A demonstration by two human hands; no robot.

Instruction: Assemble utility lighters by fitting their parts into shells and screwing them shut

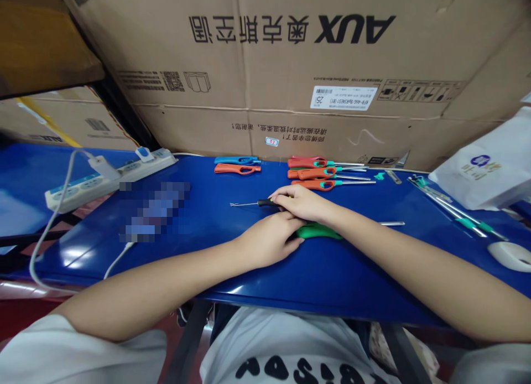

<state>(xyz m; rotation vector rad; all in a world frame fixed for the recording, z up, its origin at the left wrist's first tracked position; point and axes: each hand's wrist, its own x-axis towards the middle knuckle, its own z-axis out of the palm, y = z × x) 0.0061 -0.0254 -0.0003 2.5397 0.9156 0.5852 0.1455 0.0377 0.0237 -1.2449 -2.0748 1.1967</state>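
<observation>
My right hand (302,201) is closed over the black handle of a small screwdriver (249,203) whose thin metal shaft points left over the blue table (199,229). My left hand (271,240) lies flat beside it, fingers resting on a green lighter handle (319,231). A thin metal tube (392,223) sticks out to the right from under my right forearm.
Orange-and-teal long lighters (319,174) lie in a row behind my hands, with blue and orange handles (237,164) to their left. More metal tubes with green tips (456,209) lie at right near a white bag (485,168). A power strip (112,176) sits at left; cardboard boxes (290,63) stand behind.
</observation>
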